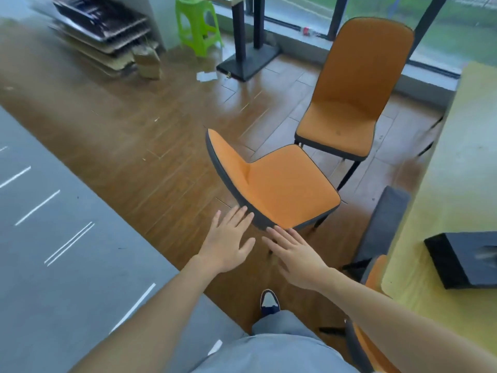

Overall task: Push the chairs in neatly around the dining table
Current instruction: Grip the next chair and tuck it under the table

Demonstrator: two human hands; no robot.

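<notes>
**Both hands open at the near chair's edge**

In the middle of the frame I see the near chair [279,184], orange with a dark rim, standing on the wooden floor [134,146] with its seat turned toward the right. My left hand [228,243] is just below its lower left rim, fingers spread and flat, the fingertips at or just short of the dark edge; I cannot tell whether they touch. My right hand [298,257] sits beside it, fingers also spread and gripping nothing, its tips right at the seat's lower corner.

Above and to the right stands a second chair [349,103], its seat front almost meeting the back corner of the near one. The dining table [441,211], covered in yellow, runs down the right edge of the frame, well apart from both seats. A black box [465,259] lies on it at the right. Between the near chair and the table stands a dark grey chair back [387,224], and a third orange chair [371,343] is tucked at the lower right under my right forearm.

At the left a grey rug [53,251] with white lines covers the floor. In the upper left of the frame are stacked cardboard [107,41] and a green stool [199,25], with a black table base [247,60] beside them. My shoe [269,302] shows at the bottom centre.
</notes>
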